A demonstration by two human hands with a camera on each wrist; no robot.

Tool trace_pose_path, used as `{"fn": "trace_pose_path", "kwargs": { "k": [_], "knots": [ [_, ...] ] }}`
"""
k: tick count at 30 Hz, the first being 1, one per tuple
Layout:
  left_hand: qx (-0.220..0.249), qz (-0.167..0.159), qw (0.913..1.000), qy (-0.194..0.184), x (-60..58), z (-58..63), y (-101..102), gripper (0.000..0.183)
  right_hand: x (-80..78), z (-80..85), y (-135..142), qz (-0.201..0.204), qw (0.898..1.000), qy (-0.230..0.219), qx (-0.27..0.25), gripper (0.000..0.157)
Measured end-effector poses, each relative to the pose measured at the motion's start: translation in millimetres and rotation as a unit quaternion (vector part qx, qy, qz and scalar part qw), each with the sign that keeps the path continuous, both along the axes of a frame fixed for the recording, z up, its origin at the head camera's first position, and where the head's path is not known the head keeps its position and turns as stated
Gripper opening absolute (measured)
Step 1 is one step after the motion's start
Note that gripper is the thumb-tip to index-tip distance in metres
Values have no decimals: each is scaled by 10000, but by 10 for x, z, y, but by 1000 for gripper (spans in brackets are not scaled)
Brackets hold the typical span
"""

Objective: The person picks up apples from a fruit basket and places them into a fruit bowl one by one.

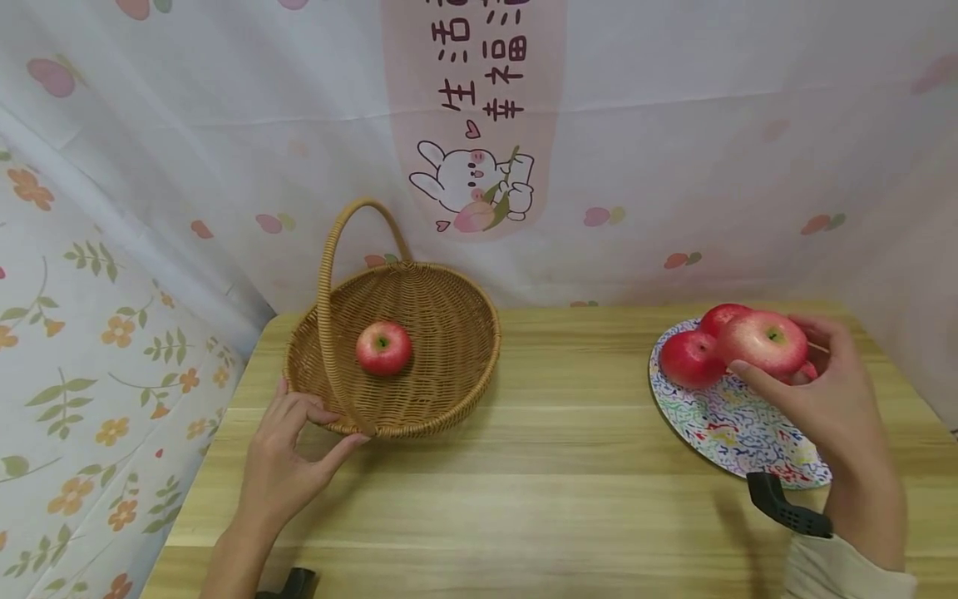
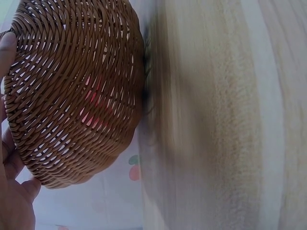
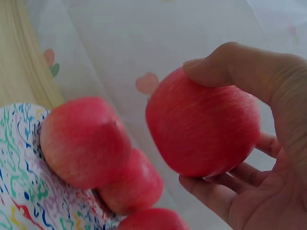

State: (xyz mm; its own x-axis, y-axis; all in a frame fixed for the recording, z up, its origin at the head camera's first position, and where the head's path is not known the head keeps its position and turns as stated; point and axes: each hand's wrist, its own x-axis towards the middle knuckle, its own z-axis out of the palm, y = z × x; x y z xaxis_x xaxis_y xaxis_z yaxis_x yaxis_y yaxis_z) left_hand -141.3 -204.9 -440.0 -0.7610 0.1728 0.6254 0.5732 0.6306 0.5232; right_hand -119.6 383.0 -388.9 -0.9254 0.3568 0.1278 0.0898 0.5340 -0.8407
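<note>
A round wicker basket (image 1: 449, 399) with an arched handle stands on the table's left side, one red apple (image 1: 383, 349) inside. My left hand (image 1: 288, 457) grips its near-left rim by the foot of the handle, and in the left wrist view the fingers (image 2: 6, 50) lie along the woven edge. Over on the right, my right hand (image 1: 838, 399) holds a red apple (image 3: 204, 124) between thumb and fingers, above a patterned plate (image 1: 748, 445). On that plate sit a red apple (image 1: 690, 360), another apple (image 3: 132, 184) behind it and a third apple (image 3: 153, 221), mostly hidden by the hand in the head view.
Wood-grain table (image 1: 524, 499) spans the space between basket and plate. A white printed curtain (image 1: 636, 166) hangs right behind the table, and a floral cloth (image 1: 97, 358) borders its left side. Each wrist carries a black mount (image 1: 786, 505).
</note>
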Motion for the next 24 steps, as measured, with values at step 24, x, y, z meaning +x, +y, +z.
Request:
{"fn": "trace_pose_path", "kwargs": {
  "k": [24],
  "knots": [
    [-72,-12,9999,-114,8,-4,-19,69,56,-248,238,454,9906,-990,833,97]
  ]
}}
